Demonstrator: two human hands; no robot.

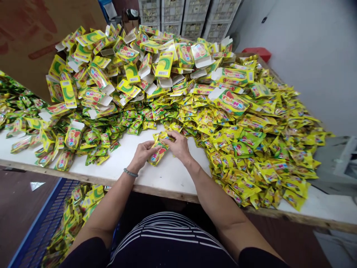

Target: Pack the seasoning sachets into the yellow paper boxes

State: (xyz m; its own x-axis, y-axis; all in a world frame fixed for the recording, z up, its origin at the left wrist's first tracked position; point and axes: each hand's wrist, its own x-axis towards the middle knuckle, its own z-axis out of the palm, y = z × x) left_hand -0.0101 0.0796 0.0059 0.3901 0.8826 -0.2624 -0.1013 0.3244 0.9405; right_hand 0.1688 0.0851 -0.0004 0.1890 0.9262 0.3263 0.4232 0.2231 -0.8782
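Note:
Over the white tabletop, a small yellow-green carton with a red fruit print is tilted between my hands. My left hand grips its left side, thumb across the printed face. At the carton's upper end, the fingers of my right hand are pinched together around what looks like a yellow sachet; its far edge is partly covered by the fingers. Just beyond lie loose green sachets, and to the right is a big heap of yellow sachets.
Open-ended cartons are piled at the back, beside a large brown cardboard box. Below the table's front edge, at left, a blue crate holds filled-looking cartons. White plastic crates are stacked behind; a wall borders the right.

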